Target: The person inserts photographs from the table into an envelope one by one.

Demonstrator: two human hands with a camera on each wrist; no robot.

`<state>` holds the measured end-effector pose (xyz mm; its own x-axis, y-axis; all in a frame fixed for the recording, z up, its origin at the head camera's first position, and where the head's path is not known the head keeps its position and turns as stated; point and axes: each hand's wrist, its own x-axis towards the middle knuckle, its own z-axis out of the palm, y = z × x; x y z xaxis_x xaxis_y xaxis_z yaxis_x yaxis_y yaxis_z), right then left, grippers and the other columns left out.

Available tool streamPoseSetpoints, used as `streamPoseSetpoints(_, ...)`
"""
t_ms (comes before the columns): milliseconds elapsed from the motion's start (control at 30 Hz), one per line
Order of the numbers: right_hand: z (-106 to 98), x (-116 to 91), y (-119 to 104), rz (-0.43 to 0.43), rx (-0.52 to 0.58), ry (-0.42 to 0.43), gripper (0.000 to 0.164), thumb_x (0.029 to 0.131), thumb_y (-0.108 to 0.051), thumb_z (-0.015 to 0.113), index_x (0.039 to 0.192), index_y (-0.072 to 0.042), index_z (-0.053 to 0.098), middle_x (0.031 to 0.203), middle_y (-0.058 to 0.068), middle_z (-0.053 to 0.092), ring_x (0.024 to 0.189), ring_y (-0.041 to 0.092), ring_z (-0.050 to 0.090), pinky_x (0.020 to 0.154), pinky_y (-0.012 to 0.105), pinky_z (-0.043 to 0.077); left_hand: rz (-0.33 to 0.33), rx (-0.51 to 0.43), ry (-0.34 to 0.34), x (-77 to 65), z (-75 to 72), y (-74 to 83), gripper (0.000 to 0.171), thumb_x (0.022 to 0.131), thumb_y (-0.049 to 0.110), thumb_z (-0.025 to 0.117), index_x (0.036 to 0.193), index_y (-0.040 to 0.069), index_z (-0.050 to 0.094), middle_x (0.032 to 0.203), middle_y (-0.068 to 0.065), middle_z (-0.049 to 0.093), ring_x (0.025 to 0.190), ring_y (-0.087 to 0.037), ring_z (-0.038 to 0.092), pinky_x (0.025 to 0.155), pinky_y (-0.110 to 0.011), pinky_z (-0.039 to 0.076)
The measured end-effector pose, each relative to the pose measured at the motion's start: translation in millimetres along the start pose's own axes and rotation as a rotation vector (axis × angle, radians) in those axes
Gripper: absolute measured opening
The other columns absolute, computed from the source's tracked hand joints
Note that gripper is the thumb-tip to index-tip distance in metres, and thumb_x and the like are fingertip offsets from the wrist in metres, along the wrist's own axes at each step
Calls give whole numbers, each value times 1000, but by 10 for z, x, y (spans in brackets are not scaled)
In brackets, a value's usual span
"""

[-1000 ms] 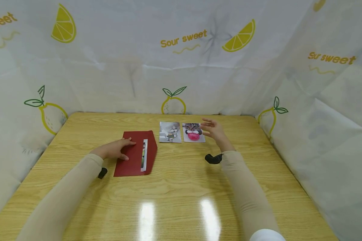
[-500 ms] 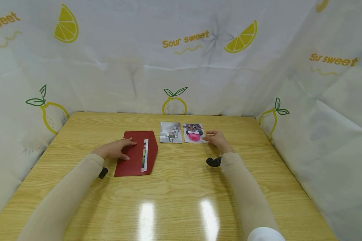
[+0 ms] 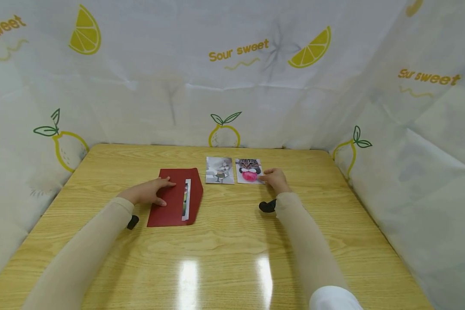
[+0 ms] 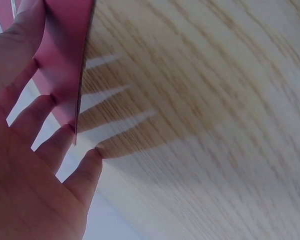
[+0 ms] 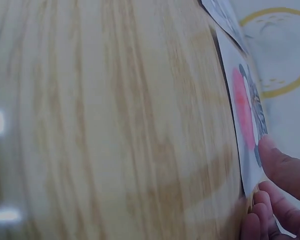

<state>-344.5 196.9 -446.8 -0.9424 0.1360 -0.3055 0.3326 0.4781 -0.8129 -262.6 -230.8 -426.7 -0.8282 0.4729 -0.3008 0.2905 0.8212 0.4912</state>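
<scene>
My left hand point(image 3: 149, 192) rests with spread fingers on the left part of a red envelope point(image 3: 170, 213). In the left wrist view several fingertips point(image 4: 48, 101) touch the envelope and one touches the wood beside it. A white-edged picture card point(image 3: 186, 200) shows in the envelope near its pointed right flap. Farther back, my right hand point(image 3: 277, 180) pinches the right edge of a cat picture card point(image 3: 249, 170), which lies on the table. The thumb point(image 5: 280, 165) is on the card's face, and the other fingers curl at its edge, their tips partly hidden.
A grey picture card point(image 3: 219, 170) lies just left of the cat card. Both are near the back edge of the wooden table point(image 3: 232, 241). Lemon-printed white sheeting point(image 3: 159, 99) stands behind and at the sides. Black wrist-camera parts point(image 3: 267, 206) stick out below the sleeves.
My right hand has come down from above the cat card's right side to its right edge, and now pinches it. The left hand and the envelope have stayed in place.
</scene>
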Motion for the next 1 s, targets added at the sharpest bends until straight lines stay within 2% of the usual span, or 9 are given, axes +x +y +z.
streamPoseSetpoints(167, 47, -13, -18, -4, -61, 25, 43, 87, -17, 73, 121, -1, 54, 125, 16, 53, 101, 24, 48, 90, 37, 45, 3, 6, -1, 4, 0, -1, 69, 88, 17, 71, 147, 5, 39, 158, -27, 15, 143, -49, 16, 111, -56, 32)
streamPoseSetpoints(400, 63, -63, -84, -34, -187, 51, 43, 84, -20, 76, 116, -1, 56, 124, 17, 56, 105, 27, 51, 96, 40, 44, 7, 3, -2, 4, -6, 0, 69, 88, 17, 72, 147, 5, 39, 158, -27, 15, 143, -49, 16, 111, -56, 31)
streamPoseSetpoints(633, 56, -50, -124, 13, -202, 30, 38, 85, -14, 75, 118, 2, 64, 130, 15, 58, 109, 24, 51, 96, 37, 45, 1, 7, -7, 4, -7, 10, 69, 88, 19, 71, 148, 6, 39, 158, -27, 15, 143, -49, 16, 111, -56, 32)
streamPoseSetpoints(800, 58, 25, -100, 28, -191, 35, 41, 83, -10, 75, 120, 3, 63, 130, 17, 59, 114, 27, 53, 99, 39, 46, -5, 8, -7, 4, -6, 4, 69, 88, 20, 72, 148, 6, 39, 158, -27, 15, 143, -49, 16, 110, -56, 33)
streamPoseSetpoints(900, 52, 82, -54, 18, -179, 71, 37, 82, -8, 76, 114, 4, 62, 119, 18, 61, 98, 27, 57, 84, 38, 52, -11, 9, -9, 5, 0, -3, 70, 88, 19, 71, 148, 7, 39, 158, -26, 15, 143, -49, 16, 111, -56, 33)
streamPoseSetpoints(1000, 35, 83, -26, 9, -137, 96, 30, 85, -7, 72, 111, 3, 59, 111, 17, 60, 84, 24, 55, 69, 34, 50, -13, 12, -11, 10, 1, -16, 70, 88, 19, 71, 149, 8, 38, 159, -25, 14, 144, -48, 15, 111, -56, 32)
